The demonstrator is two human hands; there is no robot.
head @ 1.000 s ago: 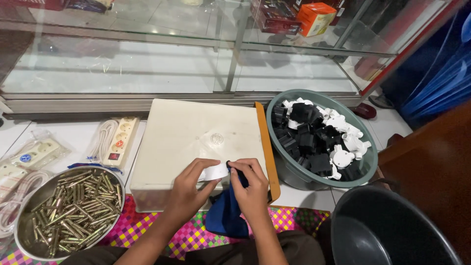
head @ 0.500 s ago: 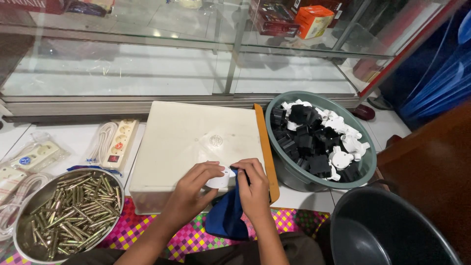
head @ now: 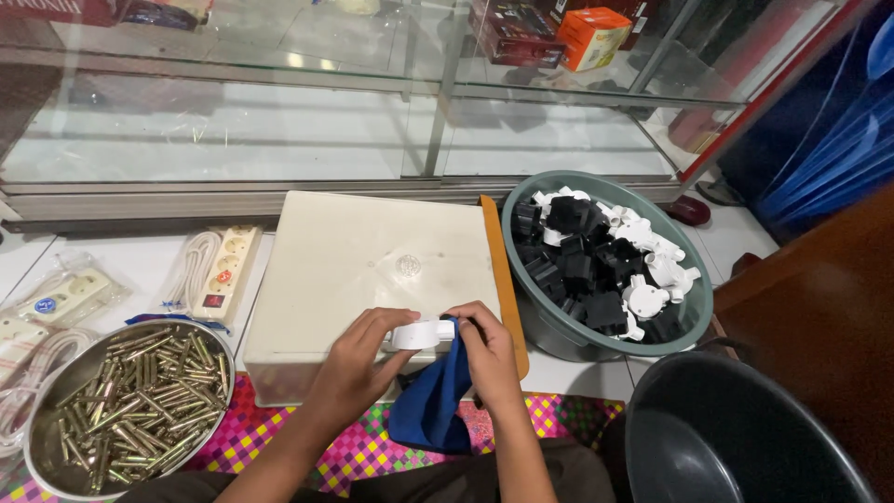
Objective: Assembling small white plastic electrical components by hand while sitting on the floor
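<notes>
White part (head: 421, 333): small rounded plastic piece, held between both hands at the near edge of the cream box, just above the blue cloth.
Left hand (head: 358, 356): fingers curled closed on the part's left end, thumb below it.
Right hand (head: 486, 349): fingers closed on the part's right end; it also pinches the cloth against the palm.
Blue cloth (head: 431, 399): hangs from the right hand, down over the box's front edge to the lap.
Cream box (head: 372, 261): square, flat-topped, round mark near its middle; orange strip (head: 503, 279) along its right side.
Green basin (head: 694, 321): right of the box, touching the strip; heaped with black and white plastic fittings (head: 596, 265).
Dark tub (head: 736, 438): near right, below the basin.
Steel bowl (head: 47, 466): near left, full of brass pins (head: 140, 391).
Power strips (head: 219, 270): bagged, left of the box, on the white floor.
Mat (head: 363, 452): chequered pink and yellow, under the box's front.
Glass cabinet (head: 372, 121): behind everything; an orange carton (head: 589, 35) inside.
</notes>
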